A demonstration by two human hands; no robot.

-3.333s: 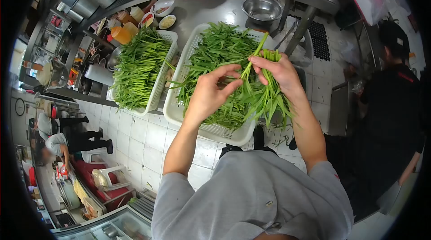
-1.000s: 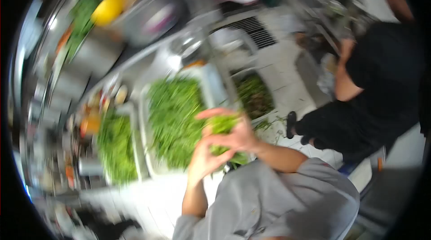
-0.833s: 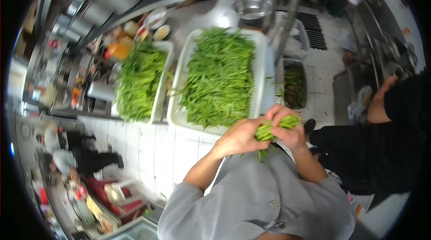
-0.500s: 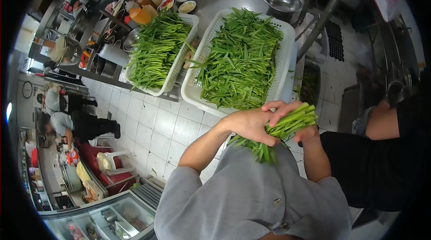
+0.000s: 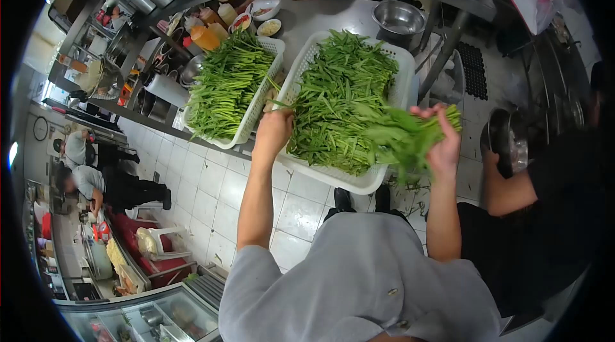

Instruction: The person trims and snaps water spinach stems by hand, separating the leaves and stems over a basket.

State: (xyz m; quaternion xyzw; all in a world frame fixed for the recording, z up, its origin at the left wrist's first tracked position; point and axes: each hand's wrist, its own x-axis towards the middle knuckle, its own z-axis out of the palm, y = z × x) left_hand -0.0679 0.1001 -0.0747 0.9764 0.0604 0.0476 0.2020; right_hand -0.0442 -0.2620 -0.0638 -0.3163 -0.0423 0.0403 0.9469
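In my right hand (image 5: 444,143) is a bunch of water spinach (image 5: 410,137), stems to the right, leaves blurred over the basket's right side. My left hand (image 5: 274,129) is closed at the left rim of the large white basket (image 5: 359,183); a stray green stalk (image 5: 277,102) lies by its fingertips. Whether the fingers grip the stalk or the rim, I cannot tell. Cut water spinach (image 5: 346,98) fills this basket. To its left, a second white basket (image 5: 246,127) holds more long green stems (image 5: 227,89).
A steel bowl (image 5: 398,18) stands behind the large basket. Sauce bottles (image 5: 206,36) and small bowls (image 5: 269,27) sit at the back left. At my right, a person in black (image 5: 525,239) handles a metal pan (image 5: 509,137). Two people (image 5: 90,182) work at the far left.
My hands were together on the bunch in front of my chest. Now my left hand has let go and reached to the basket's left rim; my right hand carried the bunch forward.
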